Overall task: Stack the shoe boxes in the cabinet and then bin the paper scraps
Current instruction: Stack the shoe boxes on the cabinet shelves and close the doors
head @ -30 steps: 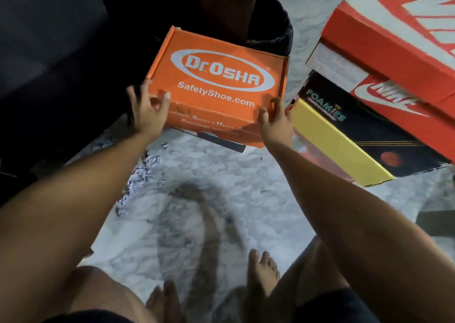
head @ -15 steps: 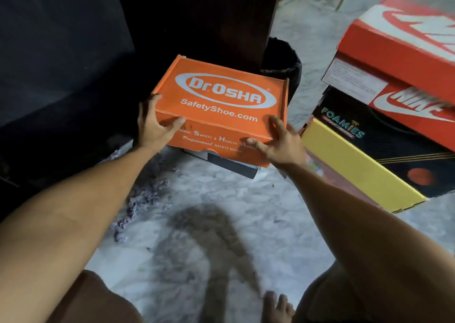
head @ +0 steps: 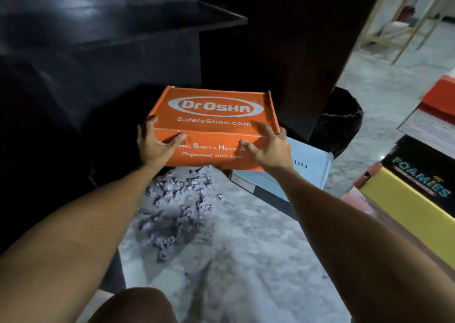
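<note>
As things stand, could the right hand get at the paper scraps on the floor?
Probably not yet: the right hand and left hand both grip the orange shoe box. Otherwise the way looks free, since the paper scraps lie uncovered on the floor below.

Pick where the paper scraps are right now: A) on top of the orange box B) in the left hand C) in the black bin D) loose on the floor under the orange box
D: the scraps lie scattered on the marble floor, below the orange box held by the left hand and right hand.

Home: marble floor (head: 246,261), dark cabinet (head: 123,39)
</note>
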